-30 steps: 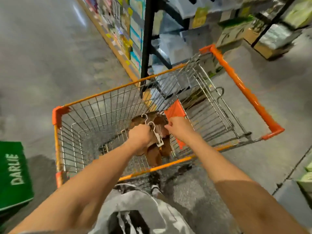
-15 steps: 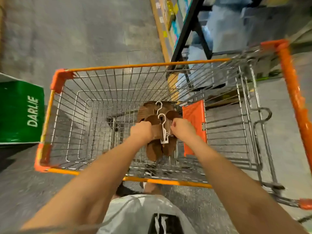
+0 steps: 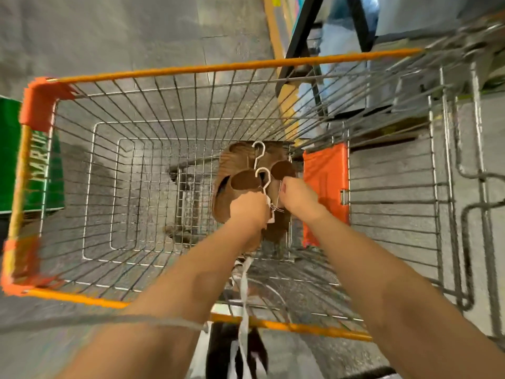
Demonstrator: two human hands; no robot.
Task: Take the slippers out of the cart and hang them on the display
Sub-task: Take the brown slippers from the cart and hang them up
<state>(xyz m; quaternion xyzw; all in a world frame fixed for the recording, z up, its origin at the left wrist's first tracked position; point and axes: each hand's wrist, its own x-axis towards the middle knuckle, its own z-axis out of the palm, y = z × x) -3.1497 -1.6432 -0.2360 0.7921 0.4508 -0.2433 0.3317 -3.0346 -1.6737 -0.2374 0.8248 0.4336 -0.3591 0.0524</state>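
Brown slippers [image 3: 240, 184] on white plastic hangers [image 3: 263, 177] lie in the right part of the wire cart [image 3: 191, 71] with orange rims. A second pair with its own hook [image 3: 258, 150] lies just beyond them. My left hand [image 3: 250, 210] is closed on the near slipper pair from the left. My right hand [image 3: 297, 196] pinches the hanger and slipper from the right. Both forearms reach down into the basket. The display is out of view.
An orange child-seat flap [image 3: 325, 192] stands right of the slippers. A green box [image 3: 8, 157] sits on the floor left of the cart. A black shelf frame [image 3: 303, 50] with goods rises beyond the cart's far rim. Grey concrete floor surrounds it.
The view has swung down over the cart and closer. Both hands stay closed on the brown slippers and hanger in the basket, which sit at about the same place.
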